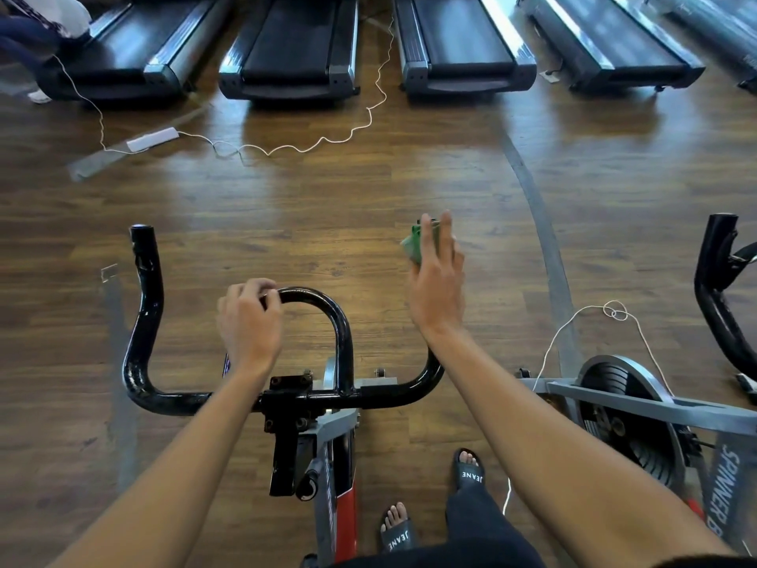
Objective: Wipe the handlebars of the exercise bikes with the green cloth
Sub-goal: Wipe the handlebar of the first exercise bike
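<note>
The black handlebars [141, 321] of the near exercise bike span the lower middle of the view, with a horn rising at the far left and a rounded inner loop in the centre. The left hand [250, 321] sits on the far-left curve of that loop. Its fingers [262, 289] are curled tightly over the tube and the knuckles are bent, so it grips the bar itself.

The right hand [436, 289] is out on the right horn, which curves up from the crossbar and passes out of sight beneath the palm. Its fingers [444, 235] are held close together and reach toward the far end. They are only slightly bent, and they hold the green cloth [411, 246] against the horn. The cloth is bunched and shows along the left edge of the fingers and at their tips. Whether the thumb wraps underneath cannot be told.

Below the bars are the bike's grey and red frame and the person's feet in black sandals [469, 471] on the wooden floor [327, 207]. To the right stands a second bike with a grey flywheel [626, 420], and its black handlebar [712, 289] is at the right edge. A white cord [327, 139] snakes across the far floor in front of a row of treadmills [291, 47].
</note>
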A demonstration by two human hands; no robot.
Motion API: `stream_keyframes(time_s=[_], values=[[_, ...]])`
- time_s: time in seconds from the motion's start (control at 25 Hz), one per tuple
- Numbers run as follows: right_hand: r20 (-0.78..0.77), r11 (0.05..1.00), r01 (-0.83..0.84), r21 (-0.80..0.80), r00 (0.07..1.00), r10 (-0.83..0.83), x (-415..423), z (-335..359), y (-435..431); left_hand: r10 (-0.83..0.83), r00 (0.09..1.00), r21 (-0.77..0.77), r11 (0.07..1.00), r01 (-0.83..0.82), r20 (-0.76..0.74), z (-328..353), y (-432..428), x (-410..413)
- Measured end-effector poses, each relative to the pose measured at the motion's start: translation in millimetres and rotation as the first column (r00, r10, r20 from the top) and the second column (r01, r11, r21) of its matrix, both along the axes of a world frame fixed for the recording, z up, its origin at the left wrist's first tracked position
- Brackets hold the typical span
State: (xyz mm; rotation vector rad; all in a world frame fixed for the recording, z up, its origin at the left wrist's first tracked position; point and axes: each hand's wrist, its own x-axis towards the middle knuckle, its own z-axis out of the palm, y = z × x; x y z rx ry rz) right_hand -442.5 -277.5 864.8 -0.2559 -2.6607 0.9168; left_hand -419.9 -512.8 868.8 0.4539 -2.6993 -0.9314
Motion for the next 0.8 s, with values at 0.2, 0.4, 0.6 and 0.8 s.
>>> stream_keyframes(time_s=[0.2, 0.4, 0.6, 0.8], values=[[-0.010, 0.970, -0.072, 0.233, 0.997, 0.077, -2.9, -20.9, 11.5, -0.050, 0.961, -0.044, 0.997, 0.065, 0.272, -24.7, -53.5, 9.0], [-0.085, 0.932, -0.189, 0.308, 0.970, 0.225, -12.4, -20.7, 35.2, -0.174, 0.965, 0.124, 0.981, 0.152, 0.198, -38.5, -56.5, 13.7], [-0.107, 0.950, -0.197, 0.244, 0.968, 0.228, -19.1, -25.6, 25.9, -0.178, 0.968, 0.163, 0.975, 0.149, 0.178, -36.2, -54.8, 12.7], [0.195, 0.956, -0.197, 0.217, 0.968, 0.155, 58.8, -37.7, 12.3, -0.189, 0.966, 0.180, 0.971, 0.157, 0.177, -38.1, -56.0, 11.6]])
